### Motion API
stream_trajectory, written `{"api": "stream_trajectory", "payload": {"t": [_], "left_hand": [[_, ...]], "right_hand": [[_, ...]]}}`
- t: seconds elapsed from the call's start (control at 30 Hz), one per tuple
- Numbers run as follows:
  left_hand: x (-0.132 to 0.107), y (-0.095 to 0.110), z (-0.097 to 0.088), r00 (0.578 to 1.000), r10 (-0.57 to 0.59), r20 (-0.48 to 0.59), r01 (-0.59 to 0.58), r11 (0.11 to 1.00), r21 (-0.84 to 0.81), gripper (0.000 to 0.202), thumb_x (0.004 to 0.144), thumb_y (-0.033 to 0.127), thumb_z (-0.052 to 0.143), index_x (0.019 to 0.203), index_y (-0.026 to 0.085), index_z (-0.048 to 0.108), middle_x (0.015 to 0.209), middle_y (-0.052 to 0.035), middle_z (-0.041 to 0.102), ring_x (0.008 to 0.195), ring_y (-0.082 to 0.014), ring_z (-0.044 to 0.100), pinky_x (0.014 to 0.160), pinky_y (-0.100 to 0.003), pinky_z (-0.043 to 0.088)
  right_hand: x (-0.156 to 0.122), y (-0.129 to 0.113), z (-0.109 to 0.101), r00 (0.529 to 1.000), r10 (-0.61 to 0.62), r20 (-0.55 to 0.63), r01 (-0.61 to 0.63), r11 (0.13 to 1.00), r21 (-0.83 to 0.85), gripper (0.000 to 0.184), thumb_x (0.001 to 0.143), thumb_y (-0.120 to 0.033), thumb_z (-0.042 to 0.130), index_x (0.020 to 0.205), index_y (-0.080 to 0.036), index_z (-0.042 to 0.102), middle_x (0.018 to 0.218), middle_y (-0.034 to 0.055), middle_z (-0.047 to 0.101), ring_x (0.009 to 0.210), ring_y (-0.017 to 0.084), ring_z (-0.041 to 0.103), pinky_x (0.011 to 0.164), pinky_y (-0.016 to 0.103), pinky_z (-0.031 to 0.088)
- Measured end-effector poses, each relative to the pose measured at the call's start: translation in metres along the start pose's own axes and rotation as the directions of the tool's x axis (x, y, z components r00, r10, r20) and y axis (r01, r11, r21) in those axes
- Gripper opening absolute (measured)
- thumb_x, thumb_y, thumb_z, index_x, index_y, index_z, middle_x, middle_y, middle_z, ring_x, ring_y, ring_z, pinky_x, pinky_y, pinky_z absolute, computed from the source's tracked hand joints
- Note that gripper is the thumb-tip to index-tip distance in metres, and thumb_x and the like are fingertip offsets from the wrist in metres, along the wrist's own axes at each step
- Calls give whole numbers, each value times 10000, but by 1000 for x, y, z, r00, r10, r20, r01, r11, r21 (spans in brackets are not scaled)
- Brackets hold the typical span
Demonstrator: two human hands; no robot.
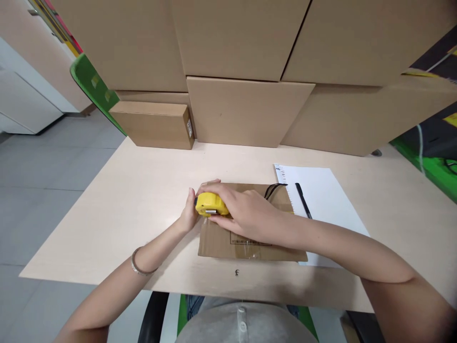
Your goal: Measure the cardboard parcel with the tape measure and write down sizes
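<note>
A yellow tape measure (210, 205) rests at the upper left corner of a flat brown cardboard box (228, 240) lying on the pale wooden table (143, 190). My right hand (243, 209) is wrapped over the tape measure from the right, fingers closed around it. My left hand (188, 214) meets the tape measure from the left, its thumb pressed against the case; its other fingers are hidden. A thin bracelet circles my left wrist. A black cord loop (273, 189) lies on the box behind my right hand.
A white sheet of paper (321, 195) with a black pen (303, 200) lies right of the box. A small brown carton (153, 125) and large stacked cartons (246, 112) line the far edge. Grey floor on the left.
</note>
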State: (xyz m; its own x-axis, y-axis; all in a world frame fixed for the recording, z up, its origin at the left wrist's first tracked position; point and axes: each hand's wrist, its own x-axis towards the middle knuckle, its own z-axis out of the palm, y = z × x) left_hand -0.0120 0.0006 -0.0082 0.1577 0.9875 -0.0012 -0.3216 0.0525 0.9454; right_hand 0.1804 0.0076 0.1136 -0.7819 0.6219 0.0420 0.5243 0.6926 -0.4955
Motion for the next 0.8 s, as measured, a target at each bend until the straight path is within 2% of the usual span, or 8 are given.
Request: {"api": "stream_trajectory", "payload": {"t": [0.07,0.17,0.23,0.37,0.47,0.57,0.67,0.8], "left_hand": [[2,-2,-10,991,95,100,-104,990,94,852,917,883,357,1319,206,683,1478,-135,605,1466,-379,466,1242,-536,351],[7,-5,-25,934,231,272,-307,909,282,627,940,762,526,1268,254,693,1555,-121,516,1530,-384,361,1271,-572,265],[9,-6,-32,903,248,351,-370,864,341,492,959,646,599,1285,285,675,1580,-113,484,1544,-382,334,1268,-597,238],[11,-2,-36,888,226,401,-374,863,341,427,979,586,599,1318,331,646,1593,-111,468,1553,-393,305,1248,-644,222],[11,1,-35,890,208,406,-359,868,342,429,967,591,615,1314,339,648,1590,-113,468,1547,-410,309,1235,-663,218],[10,1,-34,895,200,398,-346,875,339,436,966,593,612,1308,327,650,1582,-118,480,1540,-414,320,1228,-656,230],[9,0,-34,907,180,380,-315,890,330,445,959,597,616,1308,321,648,1575,-119,492,1527,-414,340,1207,-639,273],[7,-1,-35,925,153,349,-274,904,330,451,953,594,626,1310,320,652,1556,-110,521,1495,-403,389,1197,-606,305]], "right_hand": [[-4,0,1,999,45,18,-44,998,-33,557,1012,-350,647,1509,-187,453,1344,125,732,901,335,778,716,441,560],[-18,9,-1,997,79,5,-79,997,22,518,1009,-372,652,1468,-193,492,1185,97,781,858,295,767,687,386,529],[-34,21,-7,994,111,-1,-110,989,94,421,1001,-374,658,1369,-200,551,1117,76,776,881,264,748,710,360,525],[-85,55,-33,974,224,22,-225,957,182,276,983,-443,676,1198,-275,631,1098,26,735,921,219,699,774,334,524],[-132,83,-51,936,352,21,-349,916,197,261,970,-516,676,1114,-298,666,957,12,708,795,205,651,690,323,506],[-167,103,-55,885,465,-20,-451,868,210,319,932,-577,704,1091,-302,670,918,21,693,754,214,623,634,326,490],[-178,110,-49,869,494,-20,-477,849,228,339,927,-590,707,1094,-299,660,925,26,690,789,226,625,663,337,498],[-171,100,-49,877,477,-51,-453,858,242,336,920,-579,721,1079,-288,670,921,27,703,763,218,629,649,333,494]]}}
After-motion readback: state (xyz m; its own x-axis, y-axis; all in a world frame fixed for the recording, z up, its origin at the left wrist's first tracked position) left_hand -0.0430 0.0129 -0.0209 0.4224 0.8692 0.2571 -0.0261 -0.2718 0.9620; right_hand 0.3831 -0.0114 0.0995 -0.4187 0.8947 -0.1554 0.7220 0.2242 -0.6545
